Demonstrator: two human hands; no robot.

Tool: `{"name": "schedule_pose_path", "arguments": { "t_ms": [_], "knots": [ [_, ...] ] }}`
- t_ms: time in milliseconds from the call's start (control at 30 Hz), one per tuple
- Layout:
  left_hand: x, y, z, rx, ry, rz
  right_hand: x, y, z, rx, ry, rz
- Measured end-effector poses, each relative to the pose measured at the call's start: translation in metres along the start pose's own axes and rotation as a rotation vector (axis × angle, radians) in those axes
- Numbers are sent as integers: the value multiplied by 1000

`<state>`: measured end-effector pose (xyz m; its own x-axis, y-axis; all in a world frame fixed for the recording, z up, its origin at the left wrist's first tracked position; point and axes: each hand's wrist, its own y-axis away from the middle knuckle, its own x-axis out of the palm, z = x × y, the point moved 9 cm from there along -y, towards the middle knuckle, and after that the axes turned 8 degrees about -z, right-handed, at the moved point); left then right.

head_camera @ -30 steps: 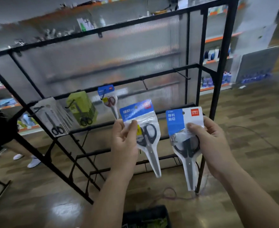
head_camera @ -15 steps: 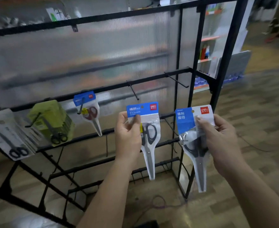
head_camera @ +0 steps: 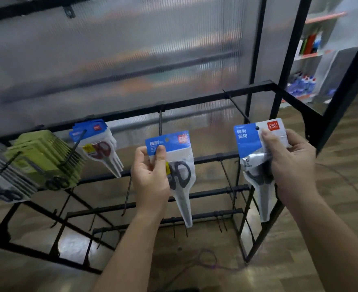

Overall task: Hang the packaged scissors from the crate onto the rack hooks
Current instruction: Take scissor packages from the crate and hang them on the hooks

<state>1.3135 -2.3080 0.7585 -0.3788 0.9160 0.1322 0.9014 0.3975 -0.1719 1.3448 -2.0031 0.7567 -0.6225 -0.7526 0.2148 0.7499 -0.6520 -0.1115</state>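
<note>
Fingers [head_camera: 160, 153] of my left hand [head_camera: 150, 178]: curled tight. The thumb presses on the front of the left pack of scissors [head_camera: 181, 186] and the other fingers sit behind it, so the pack is pinched near its top.
Fingers [head_camera: 267, 137] of my right hand [head_camera: 291, 165]: curled too. The thumb lies on the card top and the rest wrap round the back of the right pack of scissors [head_camera: 248, 140].
Left pack: blue paper top with a red square and a soft see-through bag that is long and pointy at the bottom. Black loop handles and grey blades show inside.
Right pack: blue and white top with a red mark, on a shiny, crinkly bag with dark handles inside.
Where the packs are: both are held up in front of the rack [head_camera: 195, 106], side by side but apart.
Middle hook [head_camera: 160, 123]: thin black wire. Its end is just above the left pack.
Right hook [head_camera: 237, 107]: thin black wire. It meets the top edge of the right pack by a small dark dot, but I cannot tell if it goes through the hole.
Rack: black metal bars with straight edges.
Hanging on the left: red-handled packs [head_camera: 95, 144], green packs [head_camera: 45, 157] and grey packs [head_camera: 3, 178], each in a bunch.
Behind: a cloudy, ribbed plastic sheet [head_camera: 131, 49].
Floor [head_camera: 331, 207]: shiny brown wood boards with a thin purple cord [head_camera: 207, 260] lying on them.
</note>
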Motion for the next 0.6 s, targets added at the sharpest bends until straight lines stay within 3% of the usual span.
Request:
{"name": "schedule_pose_path", "arguments": {
  "t_ms": [233, 600],
  "knots": [
    [-5, 2, -6, 105, -22, -91, -2, -8, -8, -17, 12, 38],
    [-20, 2, 13, 29, -10, -169, 41, -48, -36, 32, 68, 135]
  ]
}}
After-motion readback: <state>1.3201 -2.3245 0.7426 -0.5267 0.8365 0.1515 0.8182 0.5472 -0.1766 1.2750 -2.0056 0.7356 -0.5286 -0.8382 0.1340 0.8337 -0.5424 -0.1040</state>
